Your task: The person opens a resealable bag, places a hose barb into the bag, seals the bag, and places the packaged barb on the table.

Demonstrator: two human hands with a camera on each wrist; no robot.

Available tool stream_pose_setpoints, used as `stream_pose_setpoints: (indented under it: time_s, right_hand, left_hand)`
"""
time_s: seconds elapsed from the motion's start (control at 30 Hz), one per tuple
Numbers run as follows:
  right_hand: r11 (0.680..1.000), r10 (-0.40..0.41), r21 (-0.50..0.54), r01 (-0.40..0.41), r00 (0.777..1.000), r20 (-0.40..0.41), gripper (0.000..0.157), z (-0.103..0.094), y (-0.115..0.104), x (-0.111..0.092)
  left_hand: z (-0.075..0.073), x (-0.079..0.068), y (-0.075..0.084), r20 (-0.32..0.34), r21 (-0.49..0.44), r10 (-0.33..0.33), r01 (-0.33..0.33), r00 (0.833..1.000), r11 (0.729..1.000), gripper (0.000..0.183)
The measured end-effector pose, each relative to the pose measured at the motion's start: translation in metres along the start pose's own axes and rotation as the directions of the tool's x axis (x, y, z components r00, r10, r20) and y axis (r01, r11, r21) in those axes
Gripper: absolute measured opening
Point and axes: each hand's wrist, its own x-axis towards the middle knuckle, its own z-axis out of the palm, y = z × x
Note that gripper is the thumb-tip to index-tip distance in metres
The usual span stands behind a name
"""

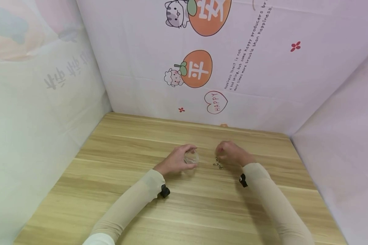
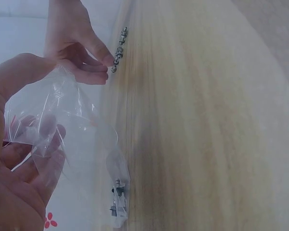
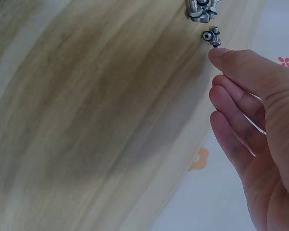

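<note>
My left hand (image 1: 178,160) grips a small clear plastic bag (image 1: 191,157) just above the wooden table (image 1: 135,204). In the left wrist view the bag (image 2: 72,134) hangs open from my fingers (image 2: 33,163), and a couple of small metal screws (image 2: 118,199) lie at its bottom. A short row of loose screws (image 1: 218,164) lies on the table between my hands. My right hand (image 1: 230,152) hovers over them with loosely bent fingers. In the right wrist view its index fingertip (image 3: 224,55) touches a single screw (image 3: 212,37), beside the small cluster of screws (image 3: 202,12). It holds nothing.
White printed sheets with cartoon fruit and text (image 1: 199,68) wall the table in at the back and on both sides. The bare wooden top stretches out to the front and left of my arms.
</note>
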Motion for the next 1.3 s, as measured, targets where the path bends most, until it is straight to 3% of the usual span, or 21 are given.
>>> stream_pose_setpoints:
  time_s: [0.4, 0.77, 1.3]
  right_hand:
    - [0.999, -0.044, 0.01, 0.043, 0.998, 0.042, 0.013, 0.0004, -0.0021, 0.002]
    - [0.995, -0.094, 0.03, 0.093, 0.996, 0.009, 0.013, 0.0025, -0.0036, 0.0023]
    - [0.998, -0.037, 0.048, 0.038, 0.999, -0.017, 0.003, 0.0005, -0.0045, -0.0045]
  left_hand:
    - [-0.0002, -0.0006, -0.0012, -0.002, -0.008, 0.002, -0.002, 1.0, 1.0, 0.072]
    - [-0.0015, -0.0008, 0.0023, 0.0, 0.0, 0.003, -0.003, 1.0, 1.0, 0.071]
    - [0.0005, 0.0004, 0.0006, -0.002, -0.004, 0.006, -0.006, 1.0, 1.0, 0.071]
